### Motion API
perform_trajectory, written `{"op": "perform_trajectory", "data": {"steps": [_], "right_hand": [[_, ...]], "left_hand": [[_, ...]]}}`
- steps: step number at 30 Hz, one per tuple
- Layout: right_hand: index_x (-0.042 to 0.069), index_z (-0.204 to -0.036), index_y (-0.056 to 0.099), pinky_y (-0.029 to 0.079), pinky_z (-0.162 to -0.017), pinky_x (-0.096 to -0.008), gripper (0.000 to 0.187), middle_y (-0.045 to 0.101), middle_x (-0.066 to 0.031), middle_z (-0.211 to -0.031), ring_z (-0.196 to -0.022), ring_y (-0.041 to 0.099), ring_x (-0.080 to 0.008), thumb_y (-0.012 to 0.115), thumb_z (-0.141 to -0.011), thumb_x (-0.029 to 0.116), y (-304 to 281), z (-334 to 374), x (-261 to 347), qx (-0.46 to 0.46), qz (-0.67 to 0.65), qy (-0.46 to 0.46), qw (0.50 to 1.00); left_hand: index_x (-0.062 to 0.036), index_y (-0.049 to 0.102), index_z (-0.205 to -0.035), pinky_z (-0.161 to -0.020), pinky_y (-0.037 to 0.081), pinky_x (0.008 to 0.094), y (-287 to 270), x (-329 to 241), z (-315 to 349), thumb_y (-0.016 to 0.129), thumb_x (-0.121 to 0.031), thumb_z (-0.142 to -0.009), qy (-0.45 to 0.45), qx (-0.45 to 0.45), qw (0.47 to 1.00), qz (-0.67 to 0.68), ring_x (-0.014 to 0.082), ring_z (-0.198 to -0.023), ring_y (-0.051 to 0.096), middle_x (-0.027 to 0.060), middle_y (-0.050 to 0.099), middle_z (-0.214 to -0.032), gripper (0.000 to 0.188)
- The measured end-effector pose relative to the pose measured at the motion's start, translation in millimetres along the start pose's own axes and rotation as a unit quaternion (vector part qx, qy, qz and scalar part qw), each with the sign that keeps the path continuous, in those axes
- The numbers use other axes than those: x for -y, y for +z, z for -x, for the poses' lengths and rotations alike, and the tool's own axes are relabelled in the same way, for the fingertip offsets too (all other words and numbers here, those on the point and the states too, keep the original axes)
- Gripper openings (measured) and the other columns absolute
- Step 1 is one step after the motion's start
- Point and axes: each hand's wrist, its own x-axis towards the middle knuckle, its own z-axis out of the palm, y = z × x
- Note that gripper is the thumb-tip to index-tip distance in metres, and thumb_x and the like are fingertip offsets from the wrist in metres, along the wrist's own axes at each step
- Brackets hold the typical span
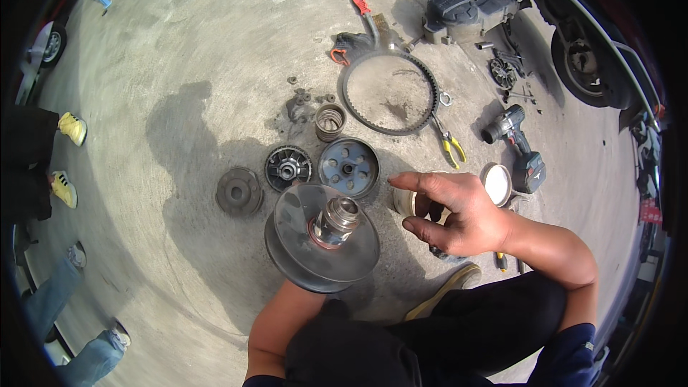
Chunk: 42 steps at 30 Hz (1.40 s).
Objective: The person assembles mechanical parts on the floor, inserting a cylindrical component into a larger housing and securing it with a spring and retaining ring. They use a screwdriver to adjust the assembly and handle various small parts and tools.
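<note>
A metal belt pulley, two round plates with a splined shiny hub, is tilted up in front of me. My left forearm reaches under it; the left hand is mostly hidden behind the plates and holds the pulley up. Off to the pulley's right, my right hand is in the air with thumb and forefinger apart, the other fingers curled. Nothing shows between them. Below that hand stands a pale tub, partly covered by it. Just beyond the pulley lie a clutch bell, a finned round part and a dark clutch disc.
A coil spring, drive belt, yellow pliers, cordless impact wrench and white round lid lie on the concrete. An engine cover and vehicle wheel are far right. People's shoes stand left.
</note>
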Motion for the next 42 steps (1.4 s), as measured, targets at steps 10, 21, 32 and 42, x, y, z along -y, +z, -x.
{"op": "perform_trajectory", "data": {"steps": [10, 21, 32, 42], "right_hand": [[0.004, -0.165, 0.04, 0.058, -0.093, -0.0345, 0.096, 0.064, -0.0135, -0.134, -0.103, 0.067, -0.0192, 0.088, -0.082, -0.006, 12, -13, -18, -0.024, -0.065, -0.098, 0.993], [0.003, -0.161, 0.046, 0.059, -0.079, -0.0291, 0.084, 0.065, -0.0082, -0.114, -0.095, 0.068, -0.0167, 0.082, -0.086, -0.01, 11, -1, -23, -0.027, -0.233, -0.075, 0.969], [0.044, -0.145, 0.069, 0.041, -0.051, -0.0276, 0.067, 0.053, 0.0019, -0.075, -0.056, 0.05, -0.0126, 0.074, -0.083, 0.019, -5, -18, -12, -0.019, 0.388, -0.363, 0.847], [0.048, -0.152, 0.062, 0.04, -0.05, -0.027, 0.073, 0.043, 0.0046, -0.068, -0.055, 0.047, -0.0118, 0.074, -0.086, 0.02, -2, -21, -14, -0.018, 0.404, -0.366, 0.838]], "left_hand": [[-0.0121, 0.054, -0.142, -0.106, 0.055, 0.041, 5, -2, -11, 0.047, -0.059, -0.11, -0.001, 0.006, 0.999, 0.046, 0.0186, -0.121, 0.063, 0.0065, 0.064, -0.13, 0.058], [-0.0139, 0.051, -0.146, -0.108, 0.052, 0.0386, 3, 0, -9, 0.052, -0.051, -0.11, 0.011, 0.018, 0.999, 0.028, 0.0165, -0.125, 0.06, 0.0035, 0.062, -0.135, 0.052], [-0.0156, 0.049, -0.15, -0.111, 0.049, 0.0363, 8, 16, 2, 0.057, -0.042, -0.11, 0.058, 0.049, 0.997, -0.013, 0.0145, -0.129, 0.056, 0.0006, 0.059, -0.139, 0.049], [-0.0145, 0.045, -0.154, -0.112, 0.047, 0.034, 1, 26, 11, 0.067, -0.028, -0.107, 0.144, 0.08, 0.963, -0.215, 0.0129, -0.131, 0.054, 0.0006, 0.055, -0.145, 0.053]]}}
